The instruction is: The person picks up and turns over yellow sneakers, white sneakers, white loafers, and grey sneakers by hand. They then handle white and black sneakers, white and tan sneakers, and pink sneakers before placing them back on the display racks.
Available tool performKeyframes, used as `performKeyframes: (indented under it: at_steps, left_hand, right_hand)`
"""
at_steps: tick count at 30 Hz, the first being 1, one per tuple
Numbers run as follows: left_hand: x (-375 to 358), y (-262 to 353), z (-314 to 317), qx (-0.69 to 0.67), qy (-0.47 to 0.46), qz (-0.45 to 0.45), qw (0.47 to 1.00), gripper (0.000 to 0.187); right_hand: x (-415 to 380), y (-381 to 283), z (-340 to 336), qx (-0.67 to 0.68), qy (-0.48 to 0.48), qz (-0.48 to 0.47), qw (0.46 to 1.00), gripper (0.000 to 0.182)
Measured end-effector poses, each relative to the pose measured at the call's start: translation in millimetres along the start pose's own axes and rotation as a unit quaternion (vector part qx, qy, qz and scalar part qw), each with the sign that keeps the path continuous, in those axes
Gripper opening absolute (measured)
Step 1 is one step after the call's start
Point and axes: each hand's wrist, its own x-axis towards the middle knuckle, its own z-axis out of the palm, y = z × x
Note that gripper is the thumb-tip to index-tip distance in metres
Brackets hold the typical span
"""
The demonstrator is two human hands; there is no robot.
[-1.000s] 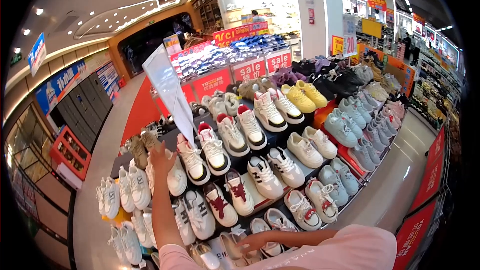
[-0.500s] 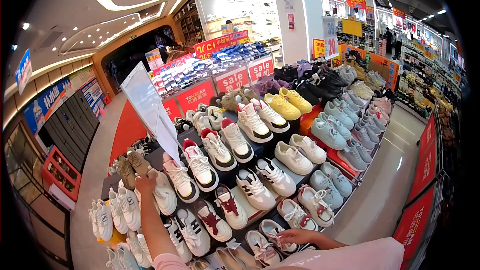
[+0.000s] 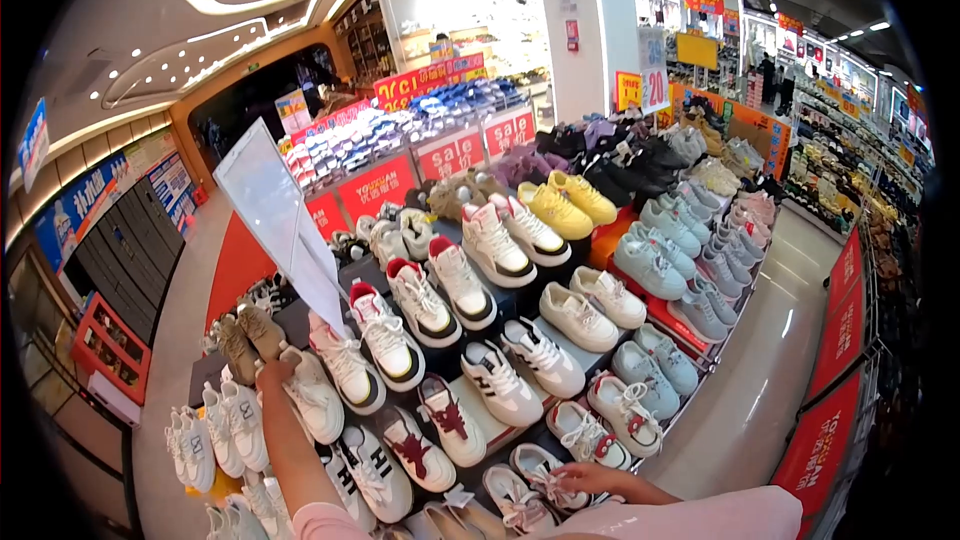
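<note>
My left hand [image 3: 276, 370] reaches out to the far left of the display, its fingers closed at the heel of a plain white sneaker [image 3: 316, 400]. Just beyond it stands a pair of brown shoes [image 3: 262, 332]. White sneakers with dark marks [image 3: 243, 424] are on the near side of that forearm. Low at the right, my right hand [image 3: 588, 479] has its fingers stretched out beside a white lace-up sneaker [image 3: 540, 472], fingertips right at its side. White sneakers with red bows [image 3: 625, 410] sit just above this hand.
Rows of sneakers fill the stepped display, including a yellow pair [image 3: 570, 204] and pale blue pairs [image 3: 652, 258]. A tilted clear sign holder [image 3: 270, 202] rises at the left. An aisle [image 3: 775, 340] runs along the right, past red panels [image 3: 838, 410].
The view has shifted slightly, so the shoes sit a little further left in it. My left hand stays at the white sneaker's heel, and my right hand stays beside the lace-up sneaker.
</note>
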Motion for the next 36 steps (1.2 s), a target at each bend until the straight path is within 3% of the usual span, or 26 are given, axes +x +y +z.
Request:
performKeyframes:
  at_steps: [2, 4, 5, 6, 8, 9, 11, 12, 14, 16, 17, 20, 21, 22, 23, 24, 25, 26, 30, 32, 34, 35, 36]
  left_hand:
    - [-41, 15, -25, -0.015, -0.004, -0.015, 1.0, 0.058]
    - [-49, 7, -24, -0.056, 0.054, 0.036, 0.996, 0.062]
    - [-63, 10, -39, -0.032, 0.039, 0.031, 0.998, 0.063]
    - [-66, 6, -38, -0.041, 0.094, 0.027, 0.994, 0.05]
    - [-92, -6, -50, -0.058, 0.118, 0.103, 0.986, 0.041]
    - [-114, -12, -49, -0.058, 0.205, 0.183, 0.96, 0.035]
    - [-202, 9, -76, -0.088, 0.247, 0.197, 0.945, 0.032]
    - [-243, 18, -84, -0.144, 0.25, 0.209, 0.934, 0.027]
    - [-293, 15, -97, -0.076, 0.189, 0.322, 0.924, 0.023]
    - [-341, 21, -106, -0.066, 0.211, 0.452, 0.864, 0.04]
    - [-374, 30, -111, -0.084, 0.202, 0.476, 0.852, 0.045]
    - [-417, 44, -80, -0.248, 0.171, 0.549, 0.78, 0.036]
    - [-447, 61, -83, -0.411, 0.019, 0.415, 0.812, 0.034]
    - [-474, 76, -87, -0.548, -0.133, 0.25, 0.787, 0.032]
    - [-487, 74, -78, -0.489, -0.091, 0.331, 0.802, 0.032]
    - [-494, 67, -71, -0.359, -0.016, 0.448, 0.819, 0.035]
    - [-500, 60, -63, -0.235, 0.088, 0.542, 0.802, 0.038]
    - [-509, 63, -52, -0.273, 0.084, 0.516, 0.808, 0.04]
    - [-533, 72, -19, -0.211, 0.241, 0.528, 0.786, 0.04]
    - [-555, 79, -18, -0.242, 0.241, 0.497, 0.798, 0.034]
    - [-559, 70, -6, -0.222, 0.276, 0.515, 0.781, 0.039]
    - [-554, 68, 0, -0.211, 0.336, 0.534, 0.747, 0.039]
    - [-552, 67, 8, -0.249, 0.306, 0.528, 0.752, 0.038]
  right_hand:
    - [10, -1, 10, -0.054, 0.097, -0.091, 0.99, 0.035]
    - [-8, -74, 23, -0.25, 0.15, -0.094, 0.952, 0.025]
    - [-11, -96, 29, -0.293, 0.181, -0.143, 0.928, 0.022]
    - [-6, -110, 33, -0.304, 0.182, -0.186, 0.917, 0.02]
    - [15, -114, 40, -0.156, 0.138, -0.225, 0.952, 0.019]
    - [27, -109, 43, -0.15, 0.136, -0.253, 0.946, 0.018]
    - [31, -135, 49, -0.112, 0.082, -0.243, 0.96, 0.019]
    - [36, -141, 54, -0.09, 0.053, -0.237, 0.966, 0.019]
    - [65, -126, 67, -0.015, 0.008, -0.235, 0.972, 0.026]
    - [71, -142, 85, 0.199, -0.022, -0.173, 0.964, 0.043]
    - [69, -156, 92, 0.262, -0.032, -0.107, 0.959, 0.055]
    - [55, -203, 114, 0.37, -0.116, 0.011, 0.922, 0.081]
    - [39, -220, 128, 0.4, -0.165, -0.033, 0.901, 0.081]
    - [17, -236, 140, 0.425, -0.213, -0.074, 0.877, 0.081]
    - [-3, -248, 143, 0.448, -0.142, -0.084, 0.879, 0.08]
    - [2, -230, 142, 0.429, -0.152, -0.133, 0.88, 0.073]
    - [8, -211, 142, 0.411, -0.16, -0.181, 0.879, 0.065]
    - [36, -178, 142, 0.484, -0.219, -0.133, 0.837, 0.06]
    - [7, -185, 115, 0.52, -0.221, -0.097, 0.82, 0.054]
    - [7, -176, 105, 0.492, -0.24, -0.109, 0.83, 0.056]
    - [14, -150, 101, 0.438, -0.142, -0.108, 0.881, 0.057]
    - [11, -149, 101, 0.413, -0.126, -0.162, 0.887, 0.057]
    - [5, -156, 94, 0.365, -0.133, -0.175, 0.905, 0.067]
